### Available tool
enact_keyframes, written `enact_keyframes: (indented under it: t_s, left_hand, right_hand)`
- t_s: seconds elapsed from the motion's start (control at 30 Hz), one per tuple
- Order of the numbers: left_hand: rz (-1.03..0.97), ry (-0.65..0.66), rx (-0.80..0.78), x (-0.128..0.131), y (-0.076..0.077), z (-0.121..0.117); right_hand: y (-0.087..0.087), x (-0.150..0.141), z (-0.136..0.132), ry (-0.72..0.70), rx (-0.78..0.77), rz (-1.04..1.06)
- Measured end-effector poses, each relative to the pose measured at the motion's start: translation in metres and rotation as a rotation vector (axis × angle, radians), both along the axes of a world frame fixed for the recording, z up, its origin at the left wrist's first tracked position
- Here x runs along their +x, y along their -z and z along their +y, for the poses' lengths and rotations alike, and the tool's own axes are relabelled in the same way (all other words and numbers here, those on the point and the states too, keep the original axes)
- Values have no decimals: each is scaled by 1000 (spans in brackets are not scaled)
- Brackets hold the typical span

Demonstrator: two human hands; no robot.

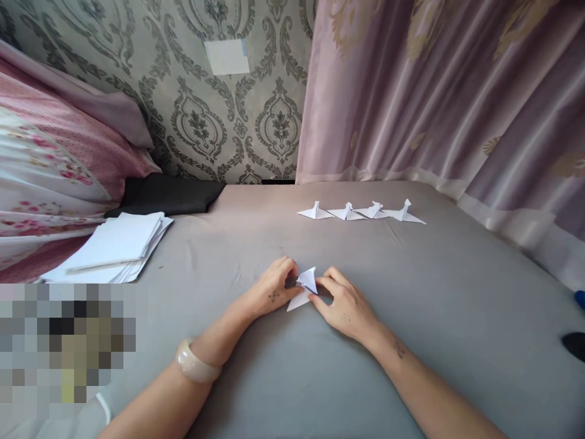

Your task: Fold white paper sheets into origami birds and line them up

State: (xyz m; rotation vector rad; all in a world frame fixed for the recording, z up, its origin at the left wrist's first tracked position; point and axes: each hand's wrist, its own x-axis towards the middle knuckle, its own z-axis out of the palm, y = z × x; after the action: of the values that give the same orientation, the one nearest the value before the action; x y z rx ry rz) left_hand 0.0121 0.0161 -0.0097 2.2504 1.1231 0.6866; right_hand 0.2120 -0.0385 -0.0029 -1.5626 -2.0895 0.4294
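Note:
A small white folded-paper figure (308, 280) is between my two hands, just over the grey cloth-covered surface (283, 378). My left hand (273, 285) pinches its left side, with the thumb along the lower fold and the fingers curled behind. From the right, my right hand (343, 300) grips the other edge between thumb and fingers. One pointed flap stands up and another points down toward me. Farther back, several finished-looking white paper figures (349, 212) stand in a row, each with an upright neck-like part and pointed sides.
At the left lies a stack of white paper (119, 241), in front of a folded black cloth (169, 194). Pink curtains (388, 91) hang behind on the right, beside a patterned wall (201, 128). Floral fabric (50, 164) bulges at the left edge. A pixelated patch covers the lower left.

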Motion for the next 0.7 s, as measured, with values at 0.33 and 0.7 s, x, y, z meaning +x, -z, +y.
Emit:
enact_keyframes:
  t_s: [0.33,0.7]
  left_hand:
    - [-43,46,134,5,10,0]
    - [-111,-47,63,13,20,3]
  right_hand:
    - [6,0,7,81,-59,35]
    - [15,2,13,43,23,70]
